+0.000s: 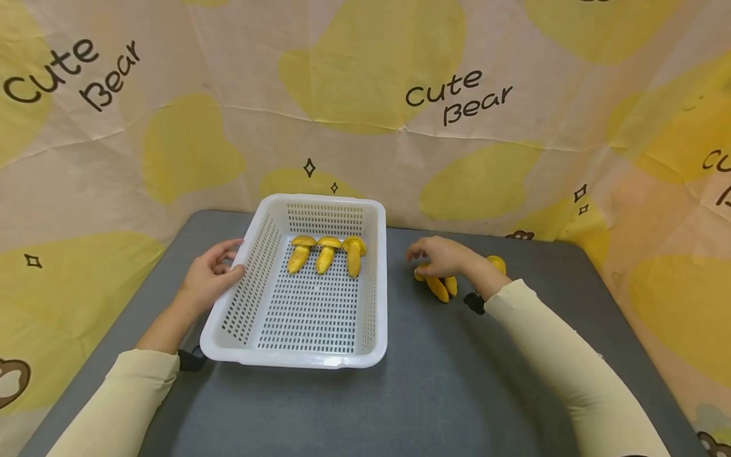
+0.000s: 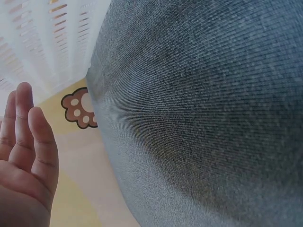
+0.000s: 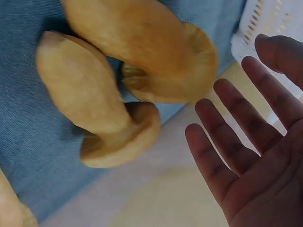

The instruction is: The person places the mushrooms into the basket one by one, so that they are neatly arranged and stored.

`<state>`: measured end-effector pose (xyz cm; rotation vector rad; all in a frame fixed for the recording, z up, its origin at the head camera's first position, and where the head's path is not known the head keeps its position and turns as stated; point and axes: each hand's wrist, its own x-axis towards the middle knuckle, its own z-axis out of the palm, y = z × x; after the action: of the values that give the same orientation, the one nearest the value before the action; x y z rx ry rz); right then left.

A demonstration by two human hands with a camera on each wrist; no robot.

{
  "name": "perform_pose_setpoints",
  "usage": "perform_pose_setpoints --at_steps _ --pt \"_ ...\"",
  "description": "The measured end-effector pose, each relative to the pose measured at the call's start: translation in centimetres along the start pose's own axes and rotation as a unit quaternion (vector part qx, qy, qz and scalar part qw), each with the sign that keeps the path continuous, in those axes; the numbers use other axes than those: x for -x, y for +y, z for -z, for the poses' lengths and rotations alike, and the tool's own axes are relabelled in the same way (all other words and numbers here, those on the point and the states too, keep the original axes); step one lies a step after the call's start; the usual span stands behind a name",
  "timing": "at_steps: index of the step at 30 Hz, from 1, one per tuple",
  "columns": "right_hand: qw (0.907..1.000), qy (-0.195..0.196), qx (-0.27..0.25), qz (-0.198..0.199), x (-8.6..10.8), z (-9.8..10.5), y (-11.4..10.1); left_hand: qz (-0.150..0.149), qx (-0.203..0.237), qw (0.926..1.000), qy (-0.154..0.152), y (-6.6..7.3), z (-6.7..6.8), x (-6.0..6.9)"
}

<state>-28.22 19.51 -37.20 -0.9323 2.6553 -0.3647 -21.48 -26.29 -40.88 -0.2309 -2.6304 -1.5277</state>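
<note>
grey table, finely ribbed in the left wrist view; creased cream cloth with yellow patches and "cute bear" lettering stands behind it and along the sides. white perforated basket left of centre, long axis running near to far. inside, toward its far end: three yellow mushrooms in a row, caps to the far wall, stems toward the person; left stem leans to near-left, middle one slightly so, right one almost straight. right of the basket, on the table: two loose mushrooms side by side, caps away from the person, stems slanting near-right. another mushroom lies partly behind the right wrist; its axis cannot be read. left hand at the basket's left rim, fingers extended along the outside, unclenched. right hand hovers over the loose pair, fingers spread, grasping nothing.
</note>
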Motion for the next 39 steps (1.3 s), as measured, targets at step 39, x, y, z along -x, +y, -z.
perform_pose_setpoints --at_steps 39 --pt "0.9995 0.025 0.003 0.019 -0.4 -1.8 2.2 0.007 -0.006 1.0000 0.002 -0.1 -0.3 0.2"
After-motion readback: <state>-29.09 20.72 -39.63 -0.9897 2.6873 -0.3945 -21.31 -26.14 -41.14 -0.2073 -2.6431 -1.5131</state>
